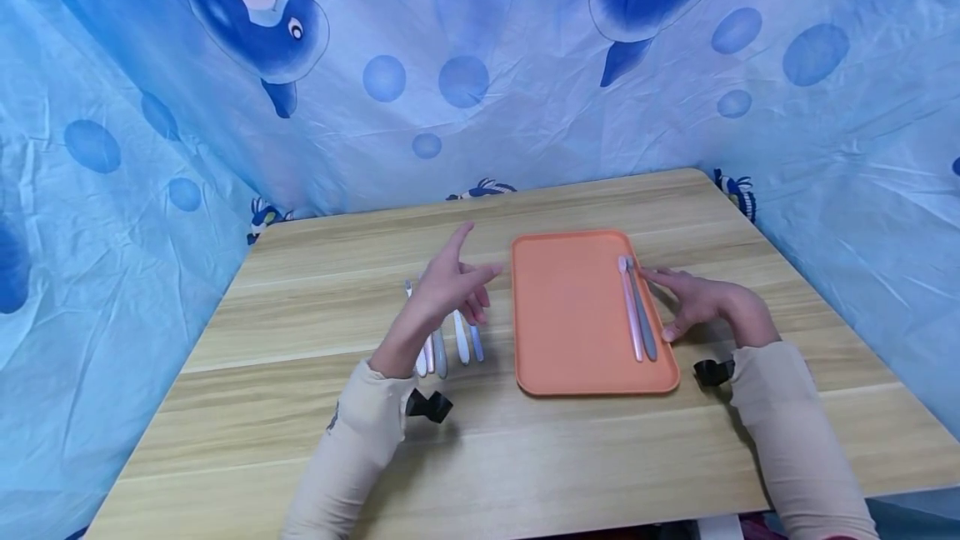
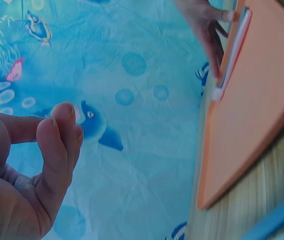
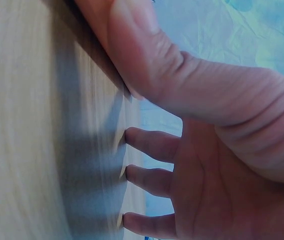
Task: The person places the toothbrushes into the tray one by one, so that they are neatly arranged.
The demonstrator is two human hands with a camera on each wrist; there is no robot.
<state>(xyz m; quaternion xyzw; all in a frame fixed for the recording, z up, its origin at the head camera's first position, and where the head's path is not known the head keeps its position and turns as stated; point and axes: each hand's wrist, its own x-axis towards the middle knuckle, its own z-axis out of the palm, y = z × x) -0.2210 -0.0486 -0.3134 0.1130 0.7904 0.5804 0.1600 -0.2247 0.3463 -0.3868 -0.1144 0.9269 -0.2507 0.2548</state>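
Note:
An orange tray (image 1: 566, 315) lies on the table. Along its right side rest two slim utensils side by side, one pink-handled (image 1: 632, 315) and one grey-handled (image 1: 645, 319). My right hand (image 1: 697, 304) touches the tray's right rim, thumb and forefinger spread apart along it; the right wrist view has its other fingertips (image 3: 152, 180) at the table. Left of the tray, my left hand (image 1: 450, 283) hovers with forefinger and thumb extended, other fingers loosely bent, holding nothing. Partly hidden beneath it lie several slim utensils (image 1: 461, 340), with white, pink, grey and blue handles.
The wood-grain table (image 1: 300, 407) ends at a blue curtain (image 1: 420, 23) printed with dolphins, behind and at both sides. A black wrist mount (image 1: 429, 406) sticks out from the left sleeve, another (image 1: 712, 372) from the right.

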